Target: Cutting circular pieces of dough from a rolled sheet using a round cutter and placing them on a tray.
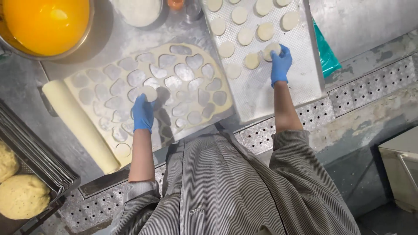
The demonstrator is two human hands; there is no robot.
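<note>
Nearest is the person's striped smock, with both bare forearms reaching out over the steel table [109, 41]. At near left, a dark tray [41, 167] holds pale bread loaves [21, 196]. The left hand [143, 114], in a blue glove, has its grip closed lightly on a round dough disc [149, 92], fingers pinching its near edge just above the rolled dough sheet [148, 93], which is full of round cut-outs. A cream rolling pin [80, 126] lies along the sheet's left edge. Further right, the right hand [280, 65], also blue-gloved, has its grip curled around another dough disc [271, 50], touching the perforated baking tray [278, 91] among rows of discs already laid. At far left stands a metal bowl of yellow liquid [45, 24]
</note>
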